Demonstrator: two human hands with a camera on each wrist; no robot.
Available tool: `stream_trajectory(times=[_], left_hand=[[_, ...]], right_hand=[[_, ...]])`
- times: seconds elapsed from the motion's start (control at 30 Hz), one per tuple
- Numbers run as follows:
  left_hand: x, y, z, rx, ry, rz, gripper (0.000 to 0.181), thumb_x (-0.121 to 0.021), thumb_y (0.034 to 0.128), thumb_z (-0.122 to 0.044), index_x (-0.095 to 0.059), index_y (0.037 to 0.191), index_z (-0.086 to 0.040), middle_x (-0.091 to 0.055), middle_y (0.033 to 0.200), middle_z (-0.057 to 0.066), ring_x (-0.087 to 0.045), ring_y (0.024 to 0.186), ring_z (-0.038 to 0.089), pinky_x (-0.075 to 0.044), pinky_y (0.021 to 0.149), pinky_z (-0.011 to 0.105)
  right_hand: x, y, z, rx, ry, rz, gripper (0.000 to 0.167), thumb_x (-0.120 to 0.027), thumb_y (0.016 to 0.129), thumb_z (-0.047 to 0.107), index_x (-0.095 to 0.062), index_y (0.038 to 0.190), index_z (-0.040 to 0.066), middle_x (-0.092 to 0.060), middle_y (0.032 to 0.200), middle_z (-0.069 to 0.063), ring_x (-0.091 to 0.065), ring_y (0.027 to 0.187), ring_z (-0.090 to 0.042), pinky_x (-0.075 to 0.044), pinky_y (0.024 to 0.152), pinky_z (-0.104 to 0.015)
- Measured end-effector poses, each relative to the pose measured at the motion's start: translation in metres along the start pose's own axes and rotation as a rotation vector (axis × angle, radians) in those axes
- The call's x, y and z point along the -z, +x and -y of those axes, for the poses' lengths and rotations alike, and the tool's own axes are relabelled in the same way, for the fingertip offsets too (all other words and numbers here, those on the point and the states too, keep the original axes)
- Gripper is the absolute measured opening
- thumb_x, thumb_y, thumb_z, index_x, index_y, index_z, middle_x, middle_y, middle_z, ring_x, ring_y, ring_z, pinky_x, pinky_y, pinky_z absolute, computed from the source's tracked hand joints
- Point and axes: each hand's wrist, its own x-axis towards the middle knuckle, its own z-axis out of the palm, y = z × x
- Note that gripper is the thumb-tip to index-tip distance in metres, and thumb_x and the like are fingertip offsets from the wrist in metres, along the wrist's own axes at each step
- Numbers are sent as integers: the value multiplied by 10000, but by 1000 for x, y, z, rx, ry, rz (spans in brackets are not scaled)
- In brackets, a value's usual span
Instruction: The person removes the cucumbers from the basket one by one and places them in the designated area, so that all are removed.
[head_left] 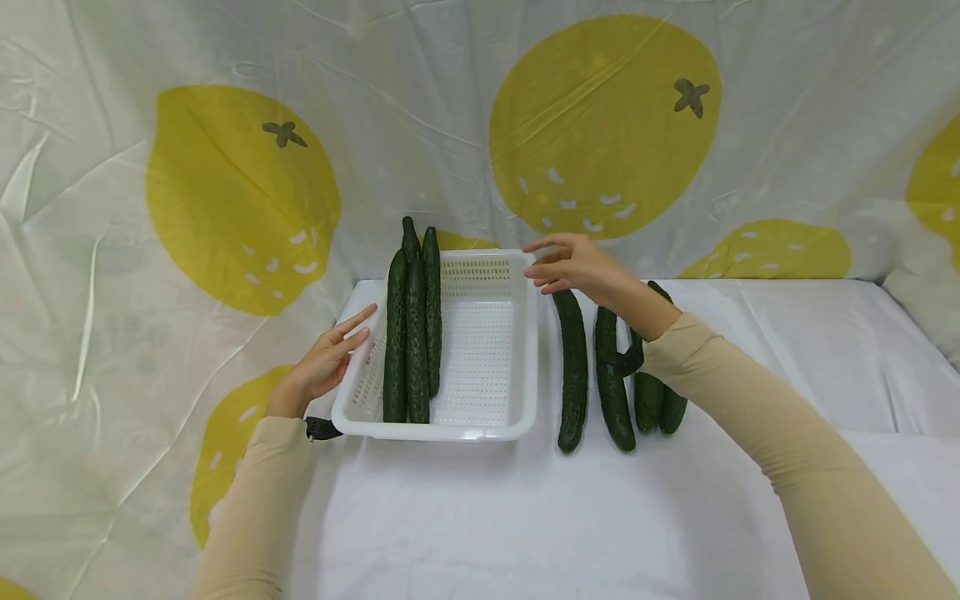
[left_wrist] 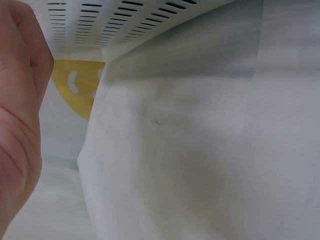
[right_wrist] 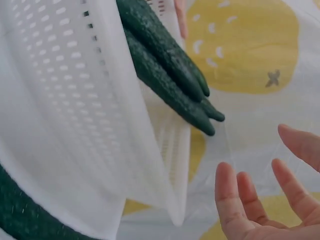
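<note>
A white perforated plastic basket (head_left: 435,432) holds several long dark green cucumbers (head_left: 415,350) along its left side, their far ends reaching above the back rim. Against the basket's left side rests my left hand (head_left: 321,367), its fingers extended; the left wrist view shows only part of that hand (left_wrist: 20,115) beside the slotted wall. My right hand (head_left: 576,265) hovers near the back right corner. In the right wrist view its fingers (right_wrist: 229,197) are spread and apart from the basket rim (right_wrist: 150,115), with nothing between them.
Right of the basket, several more cucumbers (head_left: 572,375) lie on the white-covered table (head_left: 480,517), the farther ones partly hidden by my right forearm. A lemon-print cloth (head_left: 420,108) hangs behind and at the left. Black straps (head_left: 322,429) show at both wrists.
</note>
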Motion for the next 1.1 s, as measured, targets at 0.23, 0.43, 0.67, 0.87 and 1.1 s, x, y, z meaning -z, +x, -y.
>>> stream_trajectory(times=[0.23,0.43,0.67,0.87,1.1], left_hand=[[1,1,0,-18,37,0,518,-446,1087,-174,-310,1583,-236,-482,1308,-17,-379,423,-6,-358,437,119],[2,2,0,-15,52,-7,521,-456,1085,-195,-312,1583,-246,-435,1349,-20,-353,406,-14,-348,425,121],[4,1,2,-15,58,-8,522,-456,1084,-192,-308,1582,-244,-463,1033,-15,-340,401,-4,-331,415,131],[3,0,3,-23,25,-6,529,-460,1082,-177,-301,1584,-226,-512,993,-86,-361,415,6,-347,423,131],[0,2,2,-16,-66,40,542,-410,1093,-133,-229,1601,-187,-604,954,-16,-580,616,45,-496,557,164]], right_hand=[[-28,14,6,-3,24,54,473,-719,917,46,-576,1368,42,-623,1197,-217,-646,989,-329,-539,892,-488],[-54,26,5,0,-22,88,462,-725,920,65,-588,1360,49,-610,1191,-213,-646,969,-337,-532,895,-518],[-80,43,-1,-8,-49,107,474,-730,917,65,-592,1369,48,-630,1165,-204,-662,914,-313,-560,852,-470],[-101,57,-6,-9,-37,130,496,-747,907,75,-589,1376,37,-613,1204,-218,-653,914,-307,-559,854,-469],[-127,65,-9,-61,-7,156,512,-758,895,68,-583,1375,36,-620,1132,-197,-612,994,-399,-518,918,-527]])
